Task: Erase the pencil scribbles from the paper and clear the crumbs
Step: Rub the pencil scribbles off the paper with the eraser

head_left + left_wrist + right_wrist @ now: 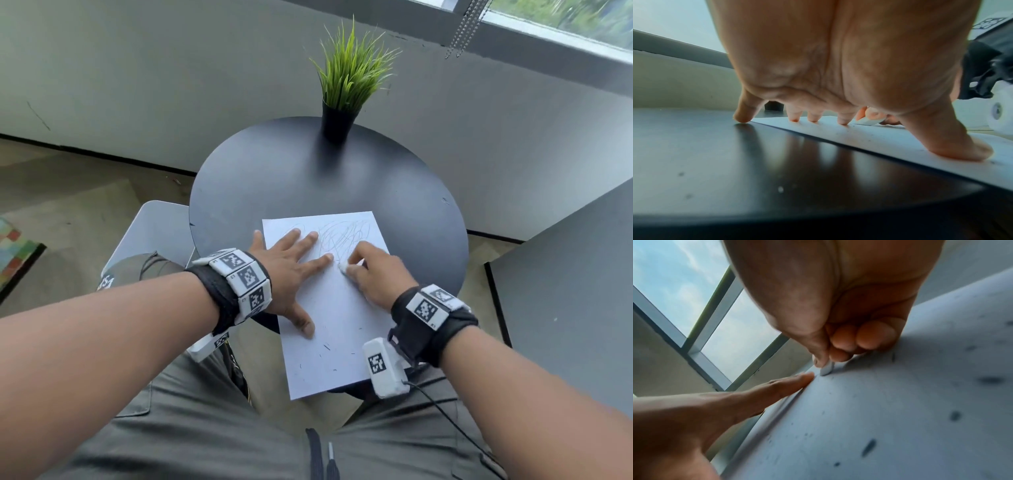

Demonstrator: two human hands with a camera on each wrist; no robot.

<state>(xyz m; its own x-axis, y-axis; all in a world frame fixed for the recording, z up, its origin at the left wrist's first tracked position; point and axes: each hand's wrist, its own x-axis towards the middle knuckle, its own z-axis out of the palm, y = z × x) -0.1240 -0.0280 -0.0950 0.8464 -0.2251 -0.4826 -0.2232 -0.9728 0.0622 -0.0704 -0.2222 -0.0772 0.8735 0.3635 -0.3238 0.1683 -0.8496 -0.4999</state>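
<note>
Paper [337, 308] lies on round table [274, 178]; left hand [291, 274] spread flat, pinning it against rubbing. Left wrist: fingertips [843, 121] press sheet. Right wrist: right hand [838, 337] pinches eraser [827, 369] on sheet amid crumbs [868, 447].

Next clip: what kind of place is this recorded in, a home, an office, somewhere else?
Probably an office lounge or a casual indoor seating corner, though I can't be sure. A small round black table holds a potted grass plant, beside a window with a blind chain, plain grey walls and a white chair.
</note>
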